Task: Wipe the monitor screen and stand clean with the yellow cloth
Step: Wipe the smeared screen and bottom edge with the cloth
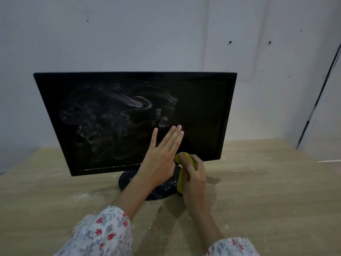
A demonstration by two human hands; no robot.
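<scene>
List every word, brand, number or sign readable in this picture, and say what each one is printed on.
None can be read.
Black flat monitor: its lower bezel shows no legible logo; the middle is hidden behind the left hand.
Round black monitor stand: only white specks, no lettering.
Yellow cloth gripped by the right hand: plain.
Grey wall: dark spots only, no signs.

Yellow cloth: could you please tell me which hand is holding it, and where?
The right hand grips the bunched yellow cloth around its middle; the left hand is open, holding nothing.
</scene>
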